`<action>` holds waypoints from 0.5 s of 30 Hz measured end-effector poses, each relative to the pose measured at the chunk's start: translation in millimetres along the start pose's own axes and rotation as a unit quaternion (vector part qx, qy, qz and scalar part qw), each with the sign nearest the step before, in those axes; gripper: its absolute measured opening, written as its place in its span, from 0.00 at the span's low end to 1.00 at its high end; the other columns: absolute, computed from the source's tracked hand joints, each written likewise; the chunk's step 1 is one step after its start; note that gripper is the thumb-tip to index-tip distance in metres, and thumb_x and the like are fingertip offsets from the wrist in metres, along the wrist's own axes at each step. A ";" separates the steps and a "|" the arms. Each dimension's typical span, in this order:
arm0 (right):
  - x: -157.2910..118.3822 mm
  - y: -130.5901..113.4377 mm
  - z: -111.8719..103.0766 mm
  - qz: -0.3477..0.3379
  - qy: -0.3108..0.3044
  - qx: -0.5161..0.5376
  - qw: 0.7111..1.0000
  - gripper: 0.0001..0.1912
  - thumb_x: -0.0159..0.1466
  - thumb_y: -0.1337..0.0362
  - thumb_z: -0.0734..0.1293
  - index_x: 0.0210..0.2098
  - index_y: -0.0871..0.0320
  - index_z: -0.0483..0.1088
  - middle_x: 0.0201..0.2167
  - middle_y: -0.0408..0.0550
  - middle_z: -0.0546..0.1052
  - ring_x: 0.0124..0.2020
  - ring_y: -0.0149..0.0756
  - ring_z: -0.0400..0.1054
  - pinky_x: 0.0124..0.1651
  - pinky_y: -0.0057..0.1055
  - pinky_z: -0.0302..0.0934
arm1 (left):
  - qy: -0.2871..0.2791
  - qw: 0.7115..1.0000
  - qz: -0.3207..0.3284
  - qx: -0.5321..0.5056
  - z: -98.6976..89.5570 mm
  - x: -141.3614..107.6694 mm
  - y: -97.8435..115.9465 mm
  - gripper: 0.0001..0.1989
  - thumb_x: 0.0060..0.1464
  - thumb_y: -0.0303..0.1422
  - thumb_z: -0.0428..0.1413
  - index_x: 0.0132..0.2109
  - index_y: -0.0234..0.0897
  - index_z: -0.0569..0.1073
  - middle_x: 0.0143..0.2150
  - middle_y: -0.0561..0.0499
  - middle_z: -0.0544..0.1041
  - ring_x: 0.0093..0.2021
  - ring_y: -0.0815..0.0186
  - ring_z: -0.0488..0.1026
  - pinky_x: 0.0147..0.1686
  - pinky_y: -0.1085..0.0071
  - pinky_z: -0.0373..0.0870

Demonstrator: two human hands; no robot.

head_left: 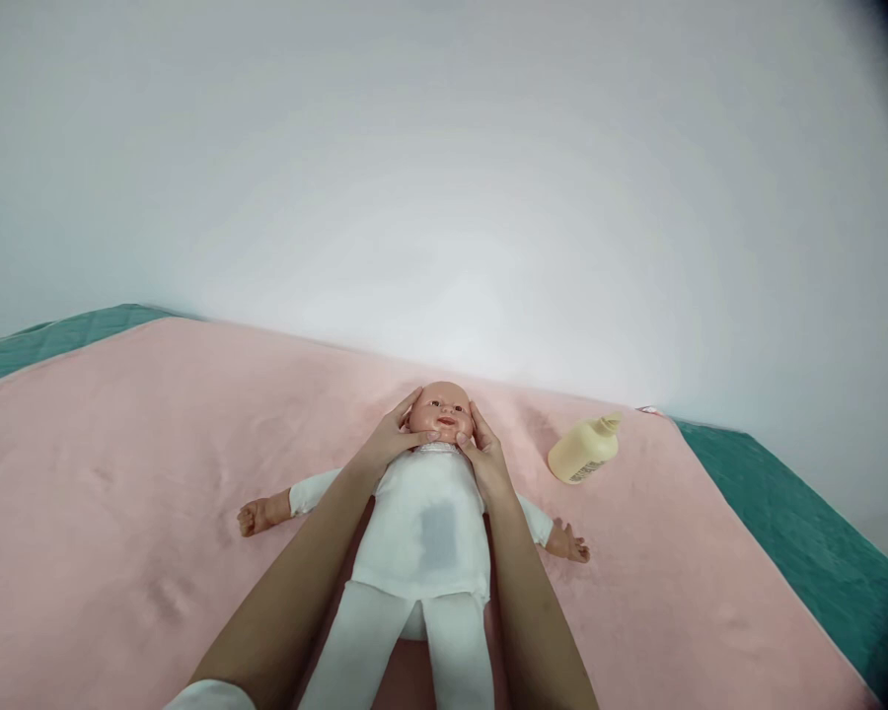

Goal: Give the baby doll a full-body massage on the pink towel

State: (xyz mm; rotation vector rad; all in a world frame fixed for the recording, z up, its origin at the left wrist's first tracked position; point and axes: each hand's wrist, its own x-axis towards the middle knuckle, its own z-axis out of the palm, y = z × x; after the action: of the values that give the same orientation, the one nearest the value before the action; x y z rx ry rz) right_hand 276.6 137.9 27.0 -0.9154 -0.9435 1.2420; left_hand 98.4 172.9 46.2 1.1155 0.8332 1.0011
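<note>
A baby doll (433,503) in a white top and white trousers lies on its back on a pink blanket (155,473), arms spread to both sides. My left hand (391,437) cups the side of its head, with the thumb on the chin. On the other side of the head is my right hand (485,452), its thumb also by the chin and its fingers along the cheek. Between my hands the doll's face shows, eyes open. A grey patch marks the front of the top. The doll's feet are out of view.
A pale yellow pump bottle (583,451) leans on the blanket to the right of the doll's head. Green quilted fabric (770,493) shows past the blanket at the right and far left. A plain pale wall (444,177) rises behind.
</note>
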 end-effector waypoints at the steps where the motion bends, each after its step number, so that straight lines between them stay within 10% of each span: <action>1: 0.3 0.9 -0.2 0.005 0.000 0.021 1.000 0.51 0.48 0.53 0.78 0.67 0.55 0.55 0.66 0.53 0.60 0.63 0.48 0.62 0.65 0.46 0.56 | -0.003 1.000 -0.004 -0.014 -0.8 -0.3 0.4 0.55 0.39 0.36 0.71 0.70 0.44 0.51 0.68 0.42 0.61 0.63 0.51 0.64 0.58 0.59 0.68; 15: 2.9 4.0 -4.7 0.034 -0.018 0.131 0.991 0.48 0.49 0.56 0.78 0.65 0.52 0.57 0.65 0.53 0.63 0.61 0.45 0.64 0.66 0.46 0.55 | -0.059 0.989 -0.012 -0.131 -4.8 -2.0 1.4 0.48 0.43 0.34 0.69 0.68 0.42 0.57 0.65 0.42 0.65 0.62 0.50 0.65 0.61 0.55 0.64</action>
State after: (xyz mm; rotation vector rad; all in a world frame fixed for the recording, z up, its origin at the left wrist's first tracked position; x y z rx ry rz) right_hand 279.8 141.0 21.9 -0.7242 -0.7616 1.4066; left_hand 93.0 172.8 46.4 0.9270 0.5980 0.9831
